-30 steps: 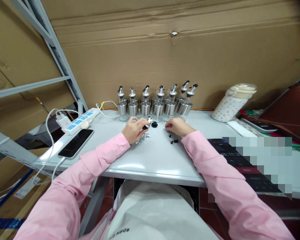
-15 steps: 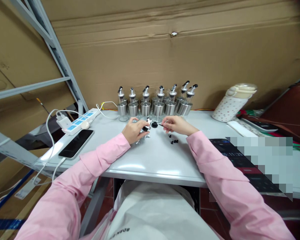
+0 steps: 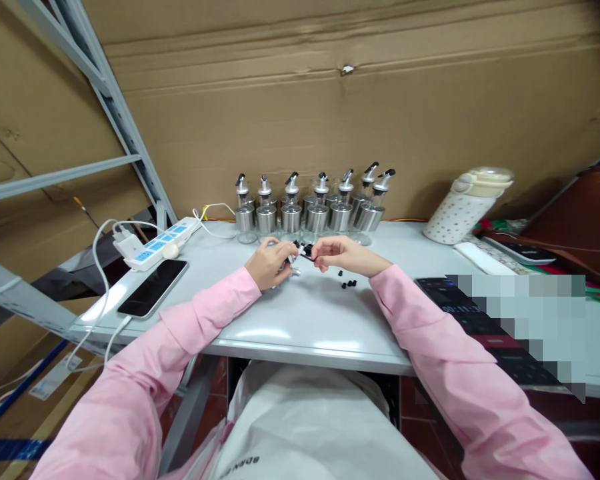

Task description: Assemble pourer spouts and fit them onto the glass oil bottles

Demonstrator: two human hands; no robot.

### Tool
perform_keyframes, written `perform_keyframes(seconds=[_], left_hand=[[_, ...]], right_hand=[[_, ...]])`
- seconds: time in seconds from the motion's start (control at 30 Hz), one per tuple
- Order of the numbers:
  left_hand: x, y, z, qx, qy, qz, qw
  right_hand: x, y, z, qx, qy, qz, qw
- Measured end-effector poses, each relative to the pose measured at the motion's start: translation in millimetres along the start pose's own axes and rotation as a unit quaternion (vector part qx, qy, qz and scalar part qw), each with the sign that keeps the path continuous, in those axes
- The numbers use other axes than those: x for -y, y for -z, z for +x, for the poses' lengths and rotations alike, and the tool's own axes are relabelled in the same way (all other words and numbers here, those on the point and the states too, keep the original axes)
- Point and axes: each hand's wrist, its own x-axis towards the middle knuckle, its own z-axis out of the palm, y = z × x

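Note:
My left hand (image 3: 271,263) is closed around a small silver and black part (image 3: 293,258) at the middle of the table. Close to its right, my right hand (image 3: 333,255) pinches a thin black piece (image 3: 307,257), whose tip reaches toward the part in my left hand. Behind my fingertips lies a round black piece (image 3: 308,247), partly covered. Several small black caps (image 3: 349,285) rest on the table to the right, below my right hand. A row of glass and steel bottles (image 3: 291,217) with pourer tops stands behind both hands.
The grey table (image 3: 300,320) backs onto a cardboard wall. At left are a power strip (image 3: 163,241), white cables and a phone (image 3: 153,288). On the right stand a spotted flask (image 3: 463,207), a brown bag (image 3: 573,227) and a dark device (image 3: 480,327), partly pixelated.
My right hand has moved left with the thin black piece, closing the gap to my left hand. It now partly covers the round black piece. My left hand has barely moved.

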Motion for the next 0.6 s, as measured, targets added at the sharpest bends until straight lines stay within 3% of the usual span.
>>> perform_keyframes(seconds=[0.27,0.6], left_hand=[[0.8,-0.8,0.5,0.053,-0.012,-0.049,0.997],[-2.1,-0.2,1.1,0.056,-0.03,-0.083,0.994]], right_hand=[[1.2,-1.2,-0.4,-0.008,-0.003,0.005,1.0],[3.2,-4.1,-1.1,-0.006,-0.022,0.029,0.999]])
